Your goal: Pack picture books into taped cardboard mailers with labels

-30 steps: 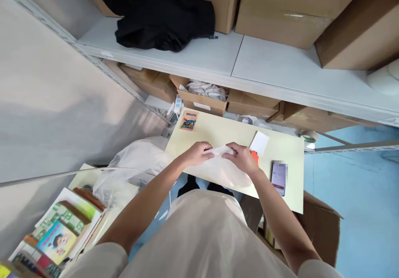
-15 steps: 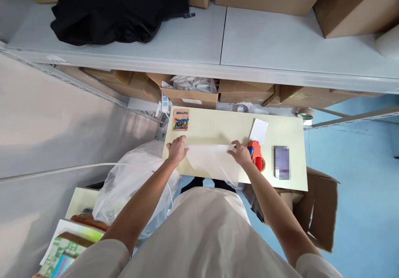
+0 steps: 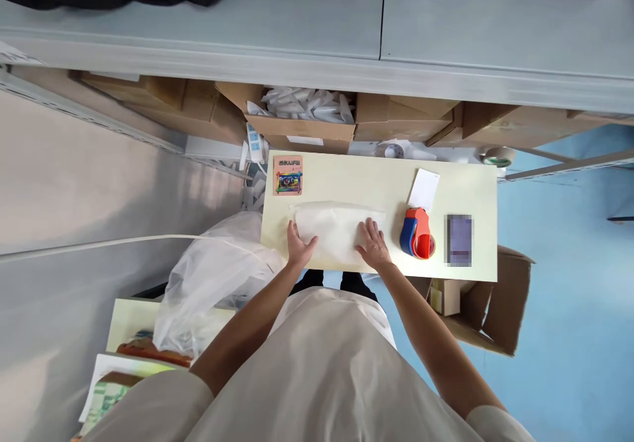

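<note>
A thin white sheet (image 3: 337, 225), soft like foam film or tissue, lies across the pale yellow table (image 3: 356, 178) in front of me. At its left edge rests my left hand (image 3: 300, 247), thumb spread away from the fingers. My right hand (image 3: 375, 247) lies with spread fingers on the sheet's right part. Neither hand grips anything. Just right of my right hand stands a red and blue tape dispenser (image 3: 417, 234). Behind that is a white card or pad (image 3: 424, 189). A small pink booklet with a colourful picture (image 3: 288, 176) lies at the table's back left.
A blurred-out flat object (image 3: 459, 240) lies at the table's right. Behind stand cardboard boxes, one box (image 3: 302, 127) full of white pieces, under a grey shelf (image 3: 297, 26). A translucent plastic bag (image 3: 212, 277) is at the left, an open carton (image 3: 508, 303) below right.
The white sheet, held up by its far edge between both hands before, now lies on the table. Both hands have let go, moved closer together and lie spread. The view has shifted slightly.
</note>
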`<control>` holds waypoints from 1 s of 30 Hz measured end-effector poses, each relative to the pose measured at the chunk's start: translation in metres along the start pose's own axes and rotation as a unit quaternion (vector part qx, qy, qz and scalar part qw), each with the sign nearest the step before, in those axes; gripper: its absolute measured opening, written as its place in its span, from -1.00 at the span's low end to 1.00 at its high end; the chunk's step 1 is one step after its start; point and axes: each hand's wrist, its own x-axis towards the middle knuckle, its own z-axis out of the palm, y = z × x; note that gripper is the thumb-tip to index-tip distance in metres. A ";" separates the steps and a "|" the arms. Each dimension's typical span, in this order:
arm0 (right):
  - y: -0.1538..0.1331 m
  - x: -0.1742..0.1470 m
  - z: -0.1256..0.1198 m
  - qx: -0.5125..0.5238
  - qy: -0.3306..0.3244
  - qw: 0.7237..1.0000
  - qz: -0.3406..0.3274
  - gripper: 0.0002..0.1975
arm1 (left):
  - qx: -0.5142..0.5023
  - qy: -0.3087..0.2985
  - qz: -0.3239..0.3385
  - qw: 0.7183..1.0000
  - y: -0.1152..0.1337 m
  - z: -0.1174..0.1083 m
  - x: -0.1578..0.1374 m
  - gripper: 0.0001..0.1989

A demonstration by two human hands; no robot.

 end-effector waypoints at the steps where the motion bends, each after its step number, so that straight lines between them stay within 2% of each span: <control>1: 0.002 0.000 0.001 0.006 0.002 1.000 0.001 -0.26 | -0.044 -0.024 -0.013 0.999 0.002 -0.001 0.002 -0.09; 3: 0.004 0.001 0.003 0.020 0.008 1.000 -0.001 -0.25 | -0.148 -0.110 -0.058 0.981 0.008 -0.008 0.008 -0.23; 6: 0.006 0.001 0.004 0.033 0.017 0.999 -0.005 -0.25 | -0.267 -0.296 -0.144 0.906 0.016 -0.025 0.017 -0.45; 7: 0.006 0.001 0.004 0.035 0.017 0.999 -0.004 -0.25 | -0.283 -0.339 -0.163 0.882 0.017 -0.031 0.019 -0.51; 9: 0.006 0.001 0.004 0.033 0.014 0.999 0.000 -0.26 | -0.300 -0.371 -0.178 0.861 0.017 -0.038 0.019 -0.60; 14: 0.005 0.002 0.002 0.029 0.004 1.000 0.004 -0.27 | -0.352 -0.323 -0.154 0.865 0.013 -0.034 0.008 -0.63; 17: 0.006 0.002 0.001 0.026 0.003 1.000 0.002 -0.28 | -0.325 -0.268 -0.120 0.899 0.006 -0.035 0.011 -0.60; 19: 0.005 0.002 -0.001 0.019 0.001 1.000 0.001 -0.27 | -0.236 -0.205 -0.092 0.945 0.000 -0.045 0.020 -0.58; 21: 0.003 0.001 -0.003 0.004 0.000 1.000 0.009 -0.27 | -0.069 -0.102 -0.056 0.991 -0.006 -0.059 0.031 -0.59; 22: 0.001 0.001 -0.003 -0.005 0.000 1.000 0.017 -0.28 | 0.016 -0.045 -0.039 0.998 -0.007 -0.065 0.035 -0.59; 24: -0.002 0.000 -0.005 -0.023 -0.001 0.999 0.035 -0.28 | 0.132 0.050 -0.010 0.990 -0.007 -0.073 0.040 -0.57; 26: -0.006 -0.001 -0.007 -0.036 -0.005 0.998 0.045 -0.29 | 0.185 0.100 0.059 0.976 -0.002 -0.071 0.038 -0.50; 28: -0.007 0.000 -0.009 -0.046 -0.013 0.998 0.045 -0.29 | 0.239 0.070 0.189 0.950 0.003 -0.059 0.029 -0.47; 30: -0.007 -0.001 -0.010 -0.054 -0.021 0.998 0.032 -0.31 | 0.312 -0.036 0.316 0.895 0.004 -0.045 0.019 -0.46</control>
